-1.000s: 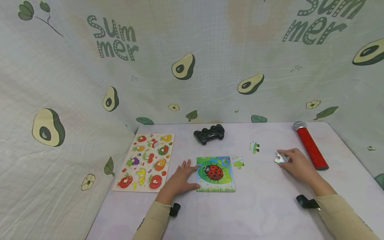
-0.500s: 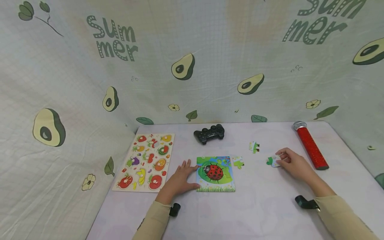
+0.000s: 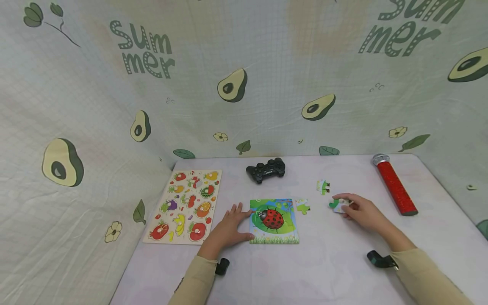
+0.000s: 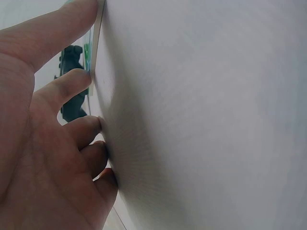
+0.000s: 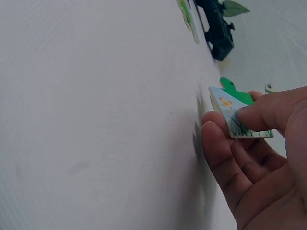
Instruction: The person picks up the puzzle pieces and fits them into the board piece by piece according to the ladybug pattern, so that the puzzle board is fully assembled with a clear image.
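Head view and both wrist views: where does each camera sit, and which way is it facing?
Head: worn on the person's head, facing forward and down over the table; left hand, right hand and tan sleeves show.
Left wrist: on that wrist, facing the table and the edge of the ladybug puzzle; left fingers show.
Right wrist: on that wrist, facing the held puzzle piece; right fingers show.
Head and right wrist share that piece.

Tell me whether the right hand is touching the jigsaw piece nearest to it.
Touching: the right wrist view shows the right hand pinching the jigsaw piece, its thumb against the printed face.
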{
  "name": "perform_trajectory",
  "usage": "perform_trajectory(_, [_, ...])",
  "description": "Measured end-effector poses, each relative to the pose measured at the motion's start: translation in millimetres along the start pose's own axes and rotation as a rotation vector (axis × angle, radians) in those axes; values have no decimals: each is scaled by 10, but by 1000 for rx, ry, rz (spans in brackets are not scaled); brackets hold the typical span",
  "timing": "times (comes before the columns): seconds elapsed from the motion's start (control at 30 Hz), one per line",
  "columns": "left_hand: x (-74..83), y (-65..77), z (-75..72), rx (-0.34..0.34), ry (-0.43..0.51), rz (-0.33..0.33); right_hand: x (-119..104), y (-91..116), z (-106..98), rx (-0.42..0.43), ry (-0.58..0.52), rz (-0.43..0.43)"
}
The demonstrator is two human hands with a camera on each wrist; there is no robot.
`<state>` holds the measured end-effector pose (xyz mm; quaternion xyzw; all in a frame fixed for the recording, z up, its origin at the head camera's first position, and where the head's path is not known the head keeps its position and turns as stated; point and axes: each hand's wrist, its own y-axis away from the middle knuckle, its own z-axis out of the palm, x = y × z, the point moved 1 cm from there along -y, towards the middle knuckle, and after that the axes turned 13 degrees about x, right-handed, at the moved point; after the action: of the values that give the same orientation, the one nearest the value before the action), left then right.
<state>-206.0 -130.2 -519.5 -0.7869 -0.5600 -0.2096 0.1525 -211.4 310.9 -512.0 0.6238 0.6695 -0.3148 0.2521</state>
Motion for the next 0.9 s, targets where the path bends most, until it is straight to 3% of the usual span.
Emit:
perform_trajectory(0.23, [-8, -2, 14, -8, -13, -5, -28, -10, 112, 59, 4, -46])
perform_trajectory(0.57, [-10, -11, 16, -4, -11, -10, -148, 3, 287, 45, -43, -130])
perform_trajectory(0.9, [-10, -10, 19, -5, -11, -17, -291, 7, 430, -25, -127, -96])
